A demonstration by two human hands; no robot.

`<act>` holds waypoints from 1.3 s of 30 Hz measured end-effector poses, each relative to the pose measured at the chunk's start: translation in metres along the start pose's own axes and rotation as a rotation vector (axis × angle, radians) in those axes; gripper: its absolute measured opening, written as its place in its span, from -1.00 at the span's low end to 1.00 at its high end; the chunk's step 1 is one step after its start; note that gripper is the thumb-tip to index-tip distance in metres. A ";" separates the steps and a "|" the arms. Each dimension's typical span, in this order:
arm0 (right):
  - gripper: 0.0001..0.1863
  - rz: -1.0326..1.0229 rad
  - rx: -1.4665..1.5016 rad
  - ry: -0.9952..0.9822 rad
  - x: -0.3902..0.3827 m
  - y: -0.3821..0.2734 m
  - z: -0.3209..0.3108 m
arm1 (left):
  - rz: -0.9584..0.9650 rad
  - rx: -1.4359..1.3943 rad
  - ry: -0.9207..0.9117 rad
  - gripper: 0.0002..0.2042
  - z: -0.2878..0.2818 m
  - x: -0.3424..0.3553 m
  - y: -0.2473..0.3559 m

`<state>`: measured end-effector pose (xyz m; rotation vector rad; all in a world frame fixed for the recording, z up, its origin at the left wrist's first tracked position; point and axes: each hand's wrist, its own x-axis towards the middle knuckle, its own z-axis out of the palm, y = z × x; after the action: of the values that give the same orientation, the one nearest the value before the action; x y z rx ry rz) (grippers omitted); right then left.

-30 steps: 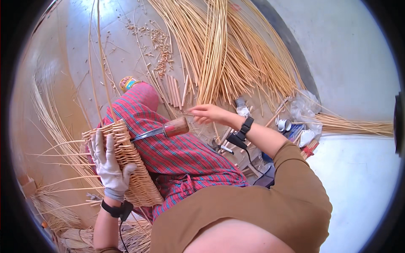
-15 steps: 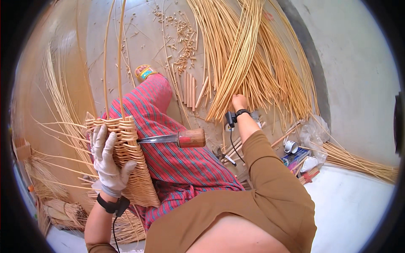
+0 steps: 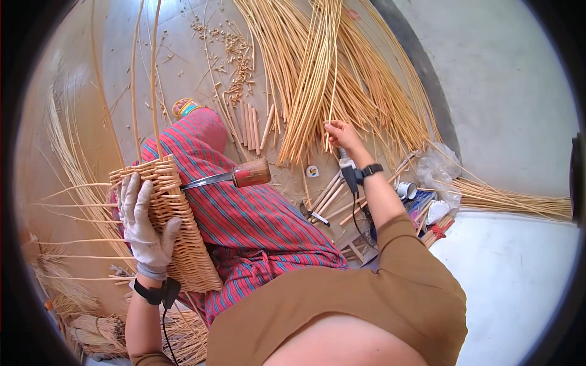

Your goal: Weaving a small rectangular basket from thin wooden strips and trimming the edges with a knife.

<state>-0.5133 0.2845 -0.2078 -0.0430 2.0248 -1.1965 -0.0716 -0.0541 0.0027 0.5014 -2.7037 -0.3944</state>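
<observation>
A woven wicker basket piece point(image 3: 192, 253) leans on my lap, with long upright rods and several side rods sticking out of it. My left hand point(image 3: 141, 226), in a pale glove, grips it from the left, fingers laid along the weave and thumb apart. A flat metal blade with a wooden handle point(image 3: 251, 172) sticks out of the weave on the right, untouched by either hand. My bare right hand point(image 3: 345, 135) reaches forward and pinches the near end of a thin wicker rod point(image 3: 332, 79), above the large bundle of rods point(image 3: 305, 91) on the floor.
Short thick sticks point(image 3: 249, 125) and cut scraps point(image 3: 238, 67) lie on the floor ahead. At right are a white mug point(image 3: 406, 190), a clear plastic bag point(image 3: 438, 168) and another rod bundle point(image 3: 513, 200). Pale thin strands point(image 3: 73, 152) spread at left.
My right hand has gone from a closed fist at the bundle's near ends to pinching one rod, turning at the wrist. The view has shifted; my left hand keeps its place on the basket.
</observation>
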 end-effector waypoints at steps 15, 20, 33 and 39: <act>-0.85 -0.596 0.052 -0.520 -0.204 -0.209 0.167 | -0.044 -0.083 0.087 -0.17 0.000 0.002 -0.003; -0.85 -0.852 -0.011 -0.412 -0.212 -0.210 0.161 | -0.027 -0.118 0.077 -0.22 -0.001 0.002 -0.007; -0.63 -0.728 -0.430 -0.745 -0.201 -0.239 0.158 | -0.055 -0.160 0.099 -0.25 0.000 0.004 -0.009; -0.54 -0.656 -0.634 -0.880 -0.200 -0.254 0.164 | -0.086 -0.184 0.050 -0.15 -0.001 0.008 -0.006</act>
<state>-0.3552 0.0996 0.0608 -1.3714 1.4981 -0.6170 -0.0769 -0.0627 0.0041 0.5679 -2.5722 -0.6389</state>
